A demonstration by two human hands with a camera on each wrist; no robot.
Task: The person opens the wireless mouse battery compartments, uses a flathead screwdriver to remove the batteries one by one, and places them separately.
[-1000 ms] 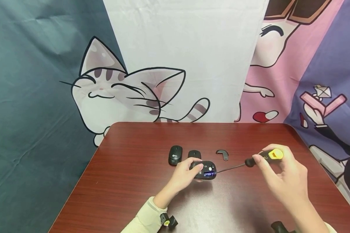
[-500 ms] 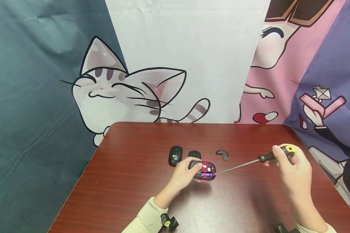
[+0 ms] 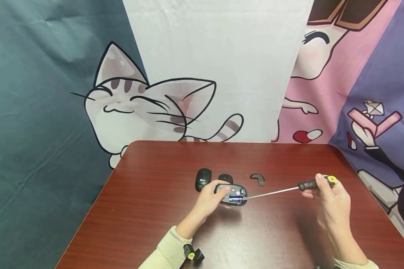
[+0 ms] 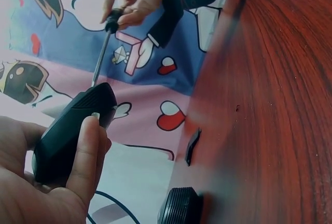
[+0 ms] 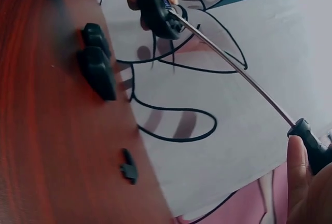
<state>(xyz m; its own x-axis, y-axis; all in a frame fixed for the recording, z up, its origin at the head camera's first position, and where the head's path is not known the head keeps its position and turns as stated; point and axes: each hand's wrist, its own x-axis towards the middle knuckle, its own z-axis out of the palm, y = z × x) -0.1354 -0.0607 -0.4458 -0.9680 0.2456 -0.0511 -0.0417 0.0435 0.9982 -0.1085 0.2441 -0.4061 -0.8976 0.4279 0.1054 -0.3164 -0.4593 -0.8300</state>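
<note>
My left hand (image 3: 207,198) grips a black computer mouse (image 3: 241,191) above the table, its underside turned up toward the head camera. A blue battery (image 3: 235,199) lies in the mouse's uncovered compartment. In my right hand (image 3: 334,203) is a long screwdriver (image 3: 272,192) with a black and yellow handle, held between thumb and fingers. Its tip reaches the end of the battery compartment; the right wrist view shows the metal shaft (image 5: 233,63) meeting the mouse there. From the left wrist view only the mouse's dark outer shell (image 4: 72,130) and part of the shaft are visible.
Two more black mice, one (image 3: 203,179) at the left and one (image 3: 225,178) partly behind my left hand, rest on the reddish-brown table (image 3: 161,160). A curved black cover piece (image 3: 257,179) lies to their right. Printed fabric hangs behind the table.
The right hand has shifted right and turned its grip on the screwdriver, whose tip stays at the compartment. A red glow on the mouse half a second ago is gone. The mouse has tilted slightly.
</note>
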